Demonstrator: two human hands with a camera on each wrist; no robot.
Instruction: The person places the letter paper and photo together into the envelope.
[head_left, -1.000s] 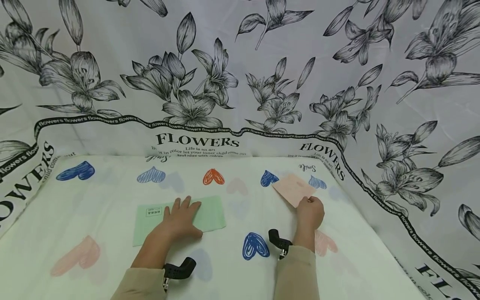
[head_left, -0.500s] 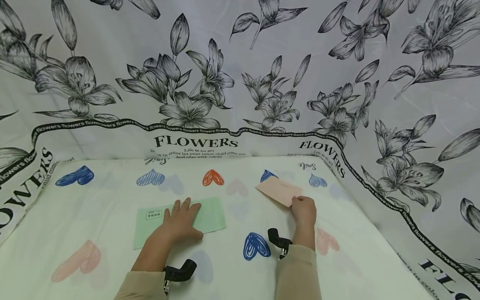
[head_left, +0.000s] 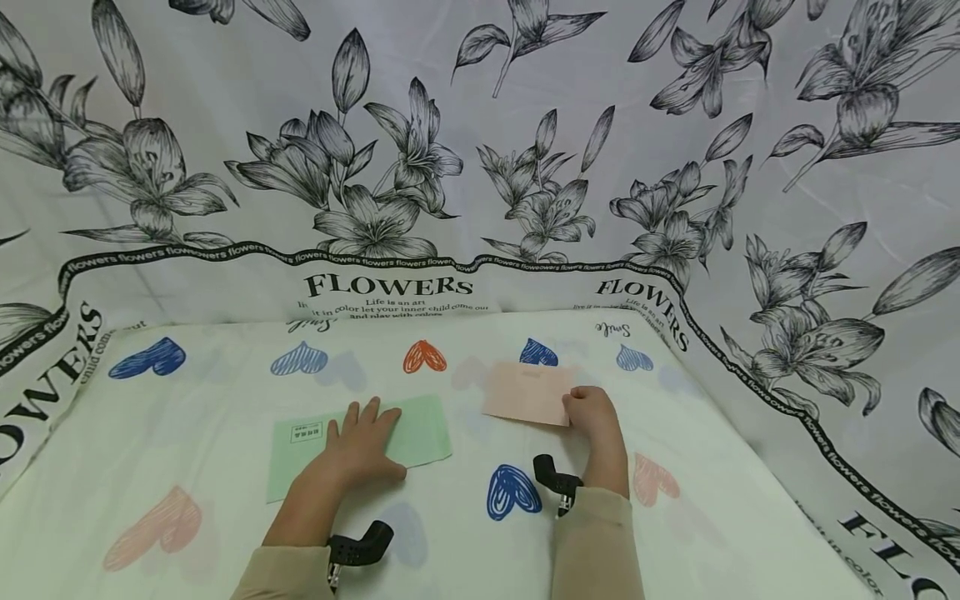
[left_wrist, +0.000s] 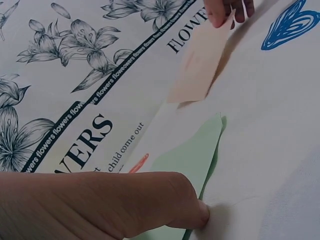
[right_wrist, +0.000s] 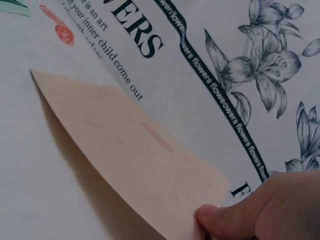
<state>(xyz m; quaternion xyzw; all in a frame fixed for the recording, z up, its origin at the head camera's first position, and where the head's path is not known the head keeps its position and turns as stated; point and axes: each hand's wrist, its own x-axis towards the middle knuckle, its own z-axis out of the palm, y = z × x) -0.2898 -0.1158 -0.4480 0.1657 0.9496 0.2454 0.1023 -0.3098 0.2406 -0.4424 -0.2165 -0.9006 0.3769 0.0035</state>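
Note:
A pale green envelope [head_left: 425, 429] with a small printed box in one corner lies on the cloth at centre left in the head view. My left hand [head_left: 358, 450] rests on it with the fingers spread; the thumb reaches past its near edge. To the right, my right hand [head_left: 598, 417] pinches a pale pink paper card [head_left: 525, 394] by its right end, between thumb and fingers. In the right wrist view the card [right_wrist: 125, 145] slants above the cloth and casts a shadow. Faint marks show on its face. A gap separates card and envelope [left_wrist: 192, 150] in the left wrist view.
White cloth [head_left: 225, 467] printed with coloured hearts covers the table. Behind it hangs a floral curtain [head_left: 450, 208] with a black lettered band. A black curved device [head_left: 362, 543] sits at the left wrist, and a similar black device [head_left: 557, 475] at the right.
My right hand has moved left with the pink card, which has turned from a slant to nearly level in the head view. The left hand and green envelope have stayed almost still.

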